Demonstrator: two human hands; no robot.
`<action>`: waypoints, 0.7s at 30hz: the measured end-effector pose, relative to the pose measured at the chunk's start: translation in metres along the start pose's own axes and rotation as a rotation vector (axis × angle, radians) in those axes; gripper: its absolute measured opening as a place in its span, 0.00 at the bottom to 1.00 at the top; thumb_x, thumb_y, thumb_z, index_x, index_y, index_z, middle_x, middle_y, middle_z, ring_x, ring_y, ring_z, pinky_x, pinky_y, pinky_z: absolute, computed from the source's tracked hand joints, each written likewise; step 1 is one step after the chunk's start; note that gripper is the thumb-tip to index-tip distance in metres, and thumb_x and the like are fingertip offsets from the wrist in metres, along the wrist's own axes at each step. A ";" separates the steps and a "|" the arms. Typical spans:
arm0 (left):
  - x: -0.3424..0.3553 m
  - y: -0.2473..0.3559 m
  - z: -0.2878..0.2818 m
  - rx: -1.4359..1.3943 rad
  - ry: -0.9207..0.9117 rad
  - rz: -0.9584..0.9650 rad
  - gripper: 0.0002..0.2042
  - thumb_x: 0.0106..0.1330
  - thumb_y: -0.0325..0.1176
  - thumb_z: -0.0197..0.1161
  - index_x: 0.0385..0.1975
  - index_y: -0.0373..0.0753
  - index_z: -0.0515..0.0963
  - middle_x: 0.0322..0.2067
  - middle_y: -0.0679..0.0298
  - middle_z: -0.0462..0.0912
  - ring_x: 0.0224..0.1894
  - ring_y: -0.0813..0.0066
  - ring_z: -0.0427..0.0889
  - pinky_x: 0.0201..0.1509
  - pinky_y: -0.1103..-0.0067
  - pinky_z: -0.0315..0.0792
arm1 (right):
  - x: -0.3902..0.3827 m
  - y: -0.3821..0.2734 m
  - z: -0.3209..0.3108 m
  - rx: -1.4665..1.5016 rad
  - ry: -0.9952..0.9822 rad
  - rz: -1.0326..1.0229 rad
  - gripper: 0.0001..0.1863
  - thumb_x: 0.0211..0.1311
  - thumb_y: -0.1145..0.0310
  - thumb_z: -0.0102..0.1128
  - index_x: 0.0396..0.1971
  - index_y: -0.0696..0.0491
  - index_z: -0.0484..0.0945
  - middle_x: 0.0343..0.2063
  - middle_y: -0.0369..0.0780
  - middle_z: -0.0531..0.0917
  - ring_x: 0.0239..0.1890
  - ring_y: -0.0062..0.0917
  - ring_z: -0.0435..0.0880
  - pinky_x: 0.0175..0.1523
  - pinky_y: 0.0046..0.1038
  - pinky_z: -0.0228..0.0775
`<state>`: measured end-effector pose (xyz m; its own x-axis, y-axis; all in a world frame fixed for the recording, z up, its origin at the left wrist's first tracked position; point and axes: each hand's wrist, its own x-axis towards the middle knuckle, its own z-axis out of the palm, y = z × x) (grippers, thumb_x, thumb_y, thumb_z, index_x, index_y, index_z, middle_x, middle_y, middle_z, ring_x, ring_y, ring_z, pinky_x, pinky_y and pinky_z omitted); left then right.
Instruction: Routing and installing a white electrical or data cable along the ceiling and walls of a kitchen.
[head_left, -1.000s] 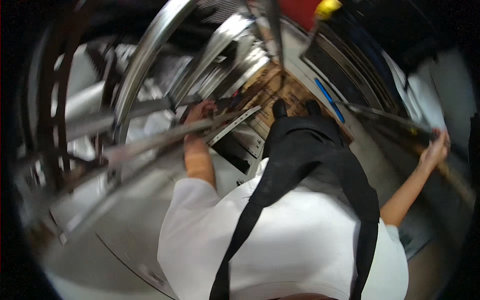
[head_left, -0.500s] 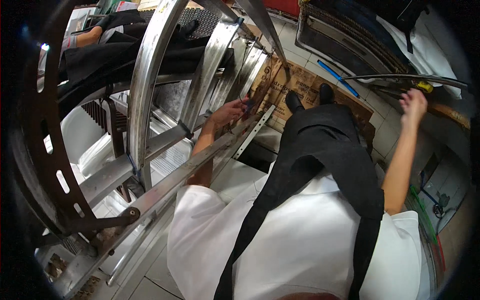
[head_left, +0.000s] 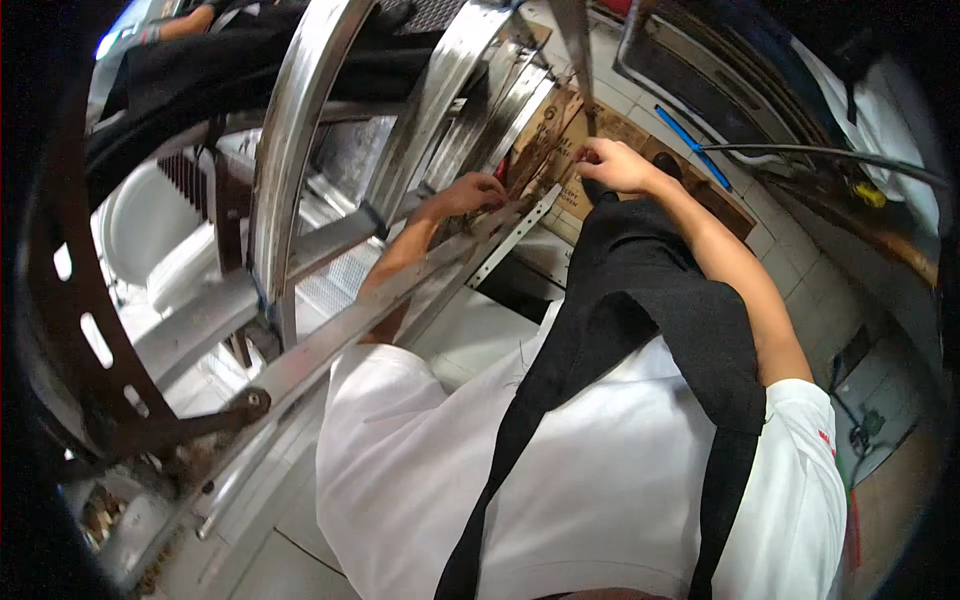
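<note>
My left hand (head_left: 470, 194) is beside an aluminium frame that looks like a ladder (head_left: 345, 330), with my forearm passing behind its long lower rail. The fingers are bent and drawn together; anything between them is too small to make out. To its right, my right hand (head_left: 615, 165) is raised over the cardboard (head_left: 580, 205), its fingertips pinched together. What they hold, if anything, cannot be made out. Just beyond my left hand is a small red thing (head_left: 501, 170). A perforated metal strip (head_left: 515, 235) runs below both hands.
A blue squeegee (head_left: 690, 145) with a long dark handle lies to the right. White plastic chairs (head_left: 150, 235) stand behind the frame. At the upper left another person's arm (head_left: 185, 22) and dark clothing show. A slotted brown metal bar (head_left: 100, 340) rises at the left.
My right hand has swung in from the far right to near my left hand, its fingers now pinched. The left hand stays by the frame. The view has shifted slightly.
</note>
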<state>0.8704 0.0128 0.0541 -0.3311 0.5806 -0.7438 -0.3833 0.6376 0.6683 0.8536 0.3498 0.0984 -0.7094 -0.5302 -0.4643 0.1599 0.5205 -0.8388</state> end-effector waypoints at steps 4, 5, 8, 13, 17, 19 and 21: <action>-0.017 -0.025 0.000 0.127 0.343 -0.063 0.15 0.66 0.42 0.59 0.42 0.37 0.78 0.36 0.62 0.81 0.39 0.71 0.78 0.44 0.74 0.70 | 0.013 0.019 0.001 0.187 -0.028 0.015 0.17 0.58 0.61 0.58 0.43 0.55 0.78 0.39 0.46 0.83 0.43 0.36 0.82 0.49 0.33 0.70; -0.019 -0.025 0.003 0.163 0.431 -0.052 0.15 0.66 0.43 0.58 0.42 0.37 0.78 0.36 0.61 0.81 0.39 0.71 0.78 0.44 0.74 0.70 | 0.008 0.025 0.001 0.127 0.041 0.024 0.17 0.58 0.62 0.58 0.44 0.55 0.78 0.39 0.46 0.83 0.44 0.34 0.81 0.50 0.32 0.70; -0.026 -0.074 0.009 0.150 0.631 -0.025 0.17 0.68 0.45 0.56 0.42 0.36 0.78 0.37 0.60 0.81 0.39 0.76 0.78 0.44 0.77 0.70 | 0.008 0.007 0.000 0.019 0.061 0.075 0.17 0.58 0.62 0.59 0.43 0.56 0.78 0.38 0.45 0.83 0.44 0.33 0.81 0.50 0.32 0.69; -0.037 -0.061 0.035 -0.383 0.932 -0.178 0.17 0.64 0.43 0.61 0.38 0.32 0.77 0.32 0.63 0.80 0.28 0.80 0.76 0.31 0.79 0.68 | 0.009 0.016 0.003 0.232 0.010 0.092 0.16 0.58 0.62 0.58 0.43 0.56 0.78 0.37 0.45 0.83 0.44 0.34 0.81 0.50 0.32 0.69; -0.067 -0.088 0.046 -0.289 0.916 -0.123 0.18 0.61 0.44 0.64 0.38 0.33 0.77 0.30 0.66 0.78 0.24 0.79 0.74 0.27 0.77 0.67 | 0.022 0.037 0.018 0.108 0.068 0.064 0.13 0.59 0.66 0.59 0.40 0.58 0.77 0.33 0.43 0.82 0.36 0.27 0.80 0.45 0.29 0.70; -0.068 -0.077 0.047 -0.795 0.828 -0.205 0.19 0.62 0.45 0.64 0.41 0.35 0.77 0.30 0.67 0.78 0.26 0.80 0.74 0.28 0.78 0.67 | 0.028 0.053 0.027 0.116 0.068 0.090 0.12 0.59 0.66 0.59 0.39 0.57 0.77 0.33 0.42 0.82 0.36 0.27 0.80 0.44 0.29 0.70; -0.071 -0.063 0.053 -0.675 0.798 -0.190 0.19 0.61 0.46 0.64 0.42 0.35 0.77 0.30 0.67 0.78 0.27 0.80 0.74 0.30 0.79 0.67 | 0.035 0.074 0.038 0.102 0.050 0.122 0.12 0.58 0.64 0.59 0.39 0.55 0.78 0.32 0.43 0.83 0.37 0.28 0.81 0.43 0.29 0.71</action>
<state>0.9639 -0.0413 0.0657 -0.5914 -0.1551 -0.7913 -0.8063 0.1275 0.5776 0.8668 0.3445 0.0096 -0.7132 -0.4324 -0.5517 0.3138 0.5069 -0.8029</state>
